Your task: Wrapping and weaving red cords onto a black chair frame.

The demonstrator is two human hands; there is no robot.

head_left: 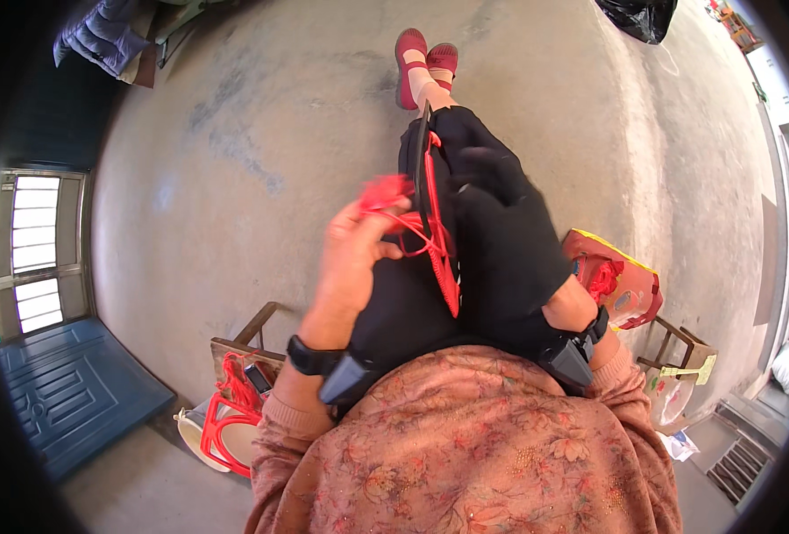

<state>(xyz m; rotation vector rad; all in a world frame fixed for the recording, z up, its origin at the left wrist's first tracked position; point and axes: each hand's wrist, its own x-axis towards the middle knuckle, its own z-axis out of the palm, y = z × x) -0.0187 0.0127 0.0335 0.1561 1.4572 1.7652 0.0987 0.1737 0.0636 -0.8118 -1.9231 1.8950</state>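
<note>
My left hand [352,236] is closed on a bunch of red cord [386,191], blurred at its top, with strands running to the right. Those strands reach a long flat black piece [423,169] with a red ribbed edge [442,258], seen nearly edge-on and standing above my lap. Its exact kind does not show. My right hand [497,191] seems to be in a black glove, on the right of that piece. It is smeared by motion and dark against my black trousers, so its fingers and anything in them cannot be made out.
A wooden stool [245,343] at my left bears red cord and a phone, with a red frame [221,440] beside it. At my right stand a red bag [630,294] holding red cord and another wooden piece [679,343]. A black bag [641,18] lies far right.
</note>
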